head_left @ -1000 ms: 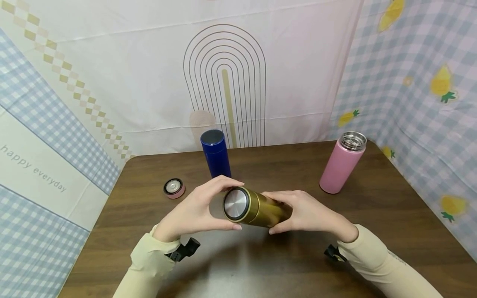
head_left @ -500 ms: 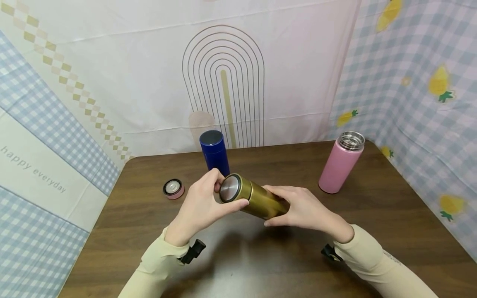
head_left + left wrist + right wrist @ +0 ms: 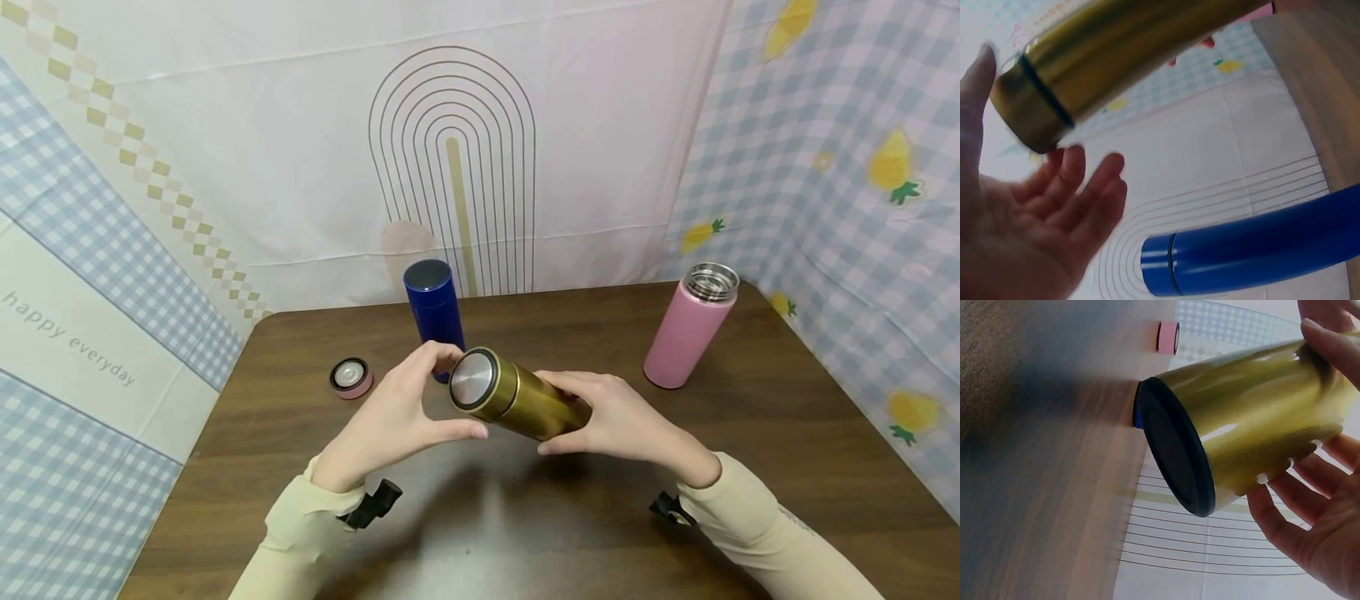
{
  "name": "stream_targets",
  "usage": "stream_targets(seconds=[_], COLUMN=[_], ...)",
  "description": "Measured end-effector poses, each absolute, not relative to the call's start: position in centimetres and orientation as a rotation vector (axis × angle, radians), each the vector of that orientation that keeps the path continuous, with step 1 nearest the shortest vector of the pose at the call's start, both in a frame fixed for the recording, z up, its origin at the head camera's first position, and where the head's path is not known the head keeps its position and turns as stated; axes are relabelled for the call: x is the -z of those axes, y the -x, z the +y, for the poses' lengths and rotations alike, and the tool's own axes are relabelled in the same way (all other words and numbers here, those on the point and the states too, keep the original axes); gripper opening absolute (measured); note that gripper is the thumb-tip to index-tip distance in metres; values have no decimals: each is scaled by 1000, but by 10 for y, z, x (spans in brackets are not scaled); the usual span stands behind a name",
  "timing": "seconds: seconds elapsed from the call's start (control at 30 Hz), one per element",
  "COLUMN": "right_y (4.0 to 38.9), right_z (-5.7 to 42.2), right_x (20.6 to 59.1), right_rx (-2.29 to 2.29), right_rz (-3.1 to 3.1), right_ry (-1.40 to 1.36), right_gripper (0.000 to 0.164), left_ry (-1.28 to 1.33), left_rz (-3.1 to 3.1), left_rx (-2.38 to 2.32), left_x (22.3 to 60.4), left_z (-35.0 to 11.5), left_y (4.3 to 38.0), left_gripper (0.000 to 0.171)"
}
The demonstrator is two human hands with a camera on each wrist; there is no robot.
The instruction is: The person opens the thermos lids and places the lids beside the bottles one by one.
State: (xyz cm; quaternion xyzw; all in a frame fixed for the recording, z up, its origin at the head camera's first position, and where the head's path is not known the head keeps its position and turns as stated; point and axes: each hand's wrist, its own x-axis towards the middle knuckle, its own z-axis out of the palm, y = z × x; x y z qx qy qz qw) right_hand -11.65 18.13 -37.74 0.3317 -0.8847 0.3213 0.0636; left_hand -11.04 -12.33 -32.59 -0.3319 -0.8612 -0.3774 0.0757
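A gold thermos flask (image 3: 543, 408) is held tilted above the table, its silver-topped lid (image 3: 474, 380) toward the left. My right hand (image 3: 626, 421) grips its lower body, thumb on the near side; in the right wrist view the fingertips press along the gold wall, and the black base (image 3: 1175, 450) shows. My left hand (image 3: 397, 421) is spread around the lid end. In the left wrist view its fingers (image 3: 1094, 194) are loosely bent just below the lid, with the thumb apart on the other side.
A capped blue thermos flask (image 3: 435, 321) stands behind the left hand. At the right rear is a pink bottle (image 3: 684, 337) without a lid, its steel mouth showing. A pink lid (image 3: 351, 379) lies upside down on the wooden table (image 3: 262, 467) at the left. Fabric hangings border the back and sides.
The gold flask's lid end has risen and tilted up. Half a second ago my left hand had its thumb on the lid; now the thumb has come off. My right hand keeps its grip.
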Motion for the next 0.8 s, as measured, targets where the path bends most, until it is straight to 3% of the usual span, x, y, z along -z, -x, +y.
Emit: stream_targets(seconds=[0.2, 0.43, 0.63, 0.8], right_y=[114, 112, 111, 110], right_z=[183, 183, 184, 183], right_x=[376, 378, 379, 379], right_rx=[-933, -883, -854, -851], right_rz=[-2694, -2718, -2728, -2738], right_ry=[-1023, -1037, -1052, -1062], right_gripper=[82, 82, 82, 81], left_ry=[1249, 1395, 1408, 1229], left_rz=[-2488, -2452, -2466, -2566], left_rx=[1163, 1199, 1207, 1122], left_x=[319, 318, 319, 321], left_z=[-133, -135, -133, -130], left_y=[113, 114, 113, 110], left_gripper=[85, 83, 79, 69])
